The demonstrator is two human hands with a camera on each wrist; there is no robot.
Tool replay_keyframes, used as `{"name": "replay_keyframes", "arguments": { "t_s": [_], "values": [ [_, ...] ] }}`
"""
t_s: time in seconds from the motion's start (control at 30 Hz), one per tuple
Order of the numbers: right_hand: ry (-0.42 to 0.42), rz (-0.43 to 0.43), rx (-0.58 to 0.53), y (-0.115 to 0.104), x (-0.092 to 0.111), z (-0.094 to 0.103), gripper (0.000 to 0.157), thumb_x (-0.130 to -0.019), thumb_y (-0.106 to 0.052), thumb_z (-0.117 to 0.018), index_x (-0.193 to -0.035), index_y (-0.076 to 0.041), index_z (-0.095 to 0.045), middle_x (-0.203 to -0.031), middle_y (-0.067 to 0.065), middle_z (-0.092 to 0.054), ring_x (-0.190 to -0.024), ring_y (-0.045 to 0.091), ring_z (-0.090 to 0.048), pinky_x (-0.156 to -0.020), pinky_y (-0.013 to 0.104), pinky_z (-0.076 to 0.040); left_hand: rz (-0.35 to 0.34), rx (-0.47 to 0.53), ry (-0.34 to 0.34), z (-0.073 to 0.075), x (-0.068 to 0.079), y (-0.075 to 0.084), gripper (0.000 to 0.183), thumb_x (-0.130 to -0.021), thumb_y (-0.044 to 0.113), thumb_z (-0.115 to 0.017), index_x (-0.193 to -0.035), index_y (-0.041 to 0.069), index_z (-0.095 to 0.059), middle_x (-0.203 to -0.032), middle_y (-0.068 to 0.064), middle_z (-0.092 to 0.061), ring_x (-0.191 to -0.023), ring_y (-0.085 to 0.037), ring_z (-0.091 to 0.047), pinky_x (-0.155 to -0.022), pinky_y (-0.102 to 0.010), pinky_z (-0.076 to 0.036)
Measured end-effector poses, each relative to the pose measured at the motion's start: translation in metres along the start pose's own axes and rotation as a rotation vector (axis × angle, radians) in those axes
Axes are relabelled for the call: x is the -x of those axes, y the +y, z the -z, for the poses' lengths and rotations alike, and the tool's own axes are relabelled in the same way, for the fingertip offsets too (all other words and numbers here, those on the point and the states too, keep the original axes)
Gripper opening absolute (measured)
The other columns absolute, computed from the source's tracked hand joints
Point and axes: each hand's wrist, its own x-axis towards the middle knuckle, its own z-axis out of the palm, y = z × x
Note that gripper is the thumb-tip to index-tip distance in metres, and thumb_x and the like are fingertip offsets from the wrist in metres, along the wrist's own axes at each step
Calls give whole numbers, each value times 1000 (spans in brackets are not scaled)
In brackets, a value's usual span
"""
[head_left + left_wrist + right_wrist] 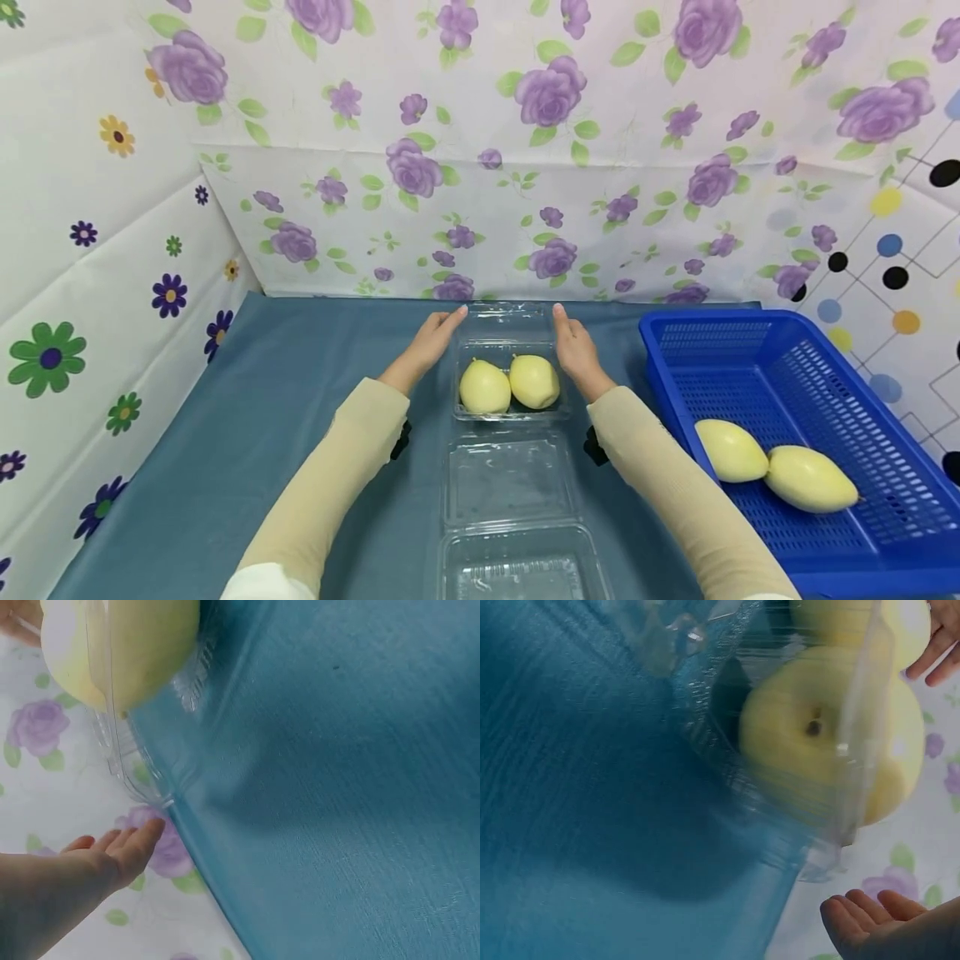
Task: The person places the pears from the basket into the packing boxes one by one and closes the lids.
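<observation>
Two pale yellow fruits point(485, 388) sit side by side in the far clear container point(512, 418), and from where I stand its opened lid point(504, 322) lies just beyond them. Container and lid together run longest near to far. The left hand point(431, 343) is just left of the lid, the right hand point(576, 348) just right, neither clearly nearer. Their fingers are extended, clamped on nothing; whether any fingertip touches plastic I cannot tell.
</observation>
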Motion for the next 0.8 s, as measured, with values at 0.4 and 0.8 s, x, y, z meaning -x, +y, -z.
{"name": "replay_keyframes", "arguments": {
  "t_s": [0.4, 0.8],
  "values": [
    [-124, -225, -185, 12, -19, 3, 94, -90, -71, -5, -152, -2, -10, -158, 21, -8, -145, 40, -11, -116, 54, -15, 57, 10, 30, -2, -13, -3, 78, -96, 61, -33, -145, 1, -31, -148, -19, -32, -138, -36, -31, -111, -52, -29],
    [-179, -293, -233, 21, -25, -7, 94, -90, -72, -5, -151, -2, -20, -155, 21, -20, -141, 41, -22, -114, 55, -21, 183, 26, -66, -14, -24, -5, 91, -93, 68, -29, -152, 2, -12, -159, -17, -8, -145, -36, -15, -116, -53, -19]
  ]
}}
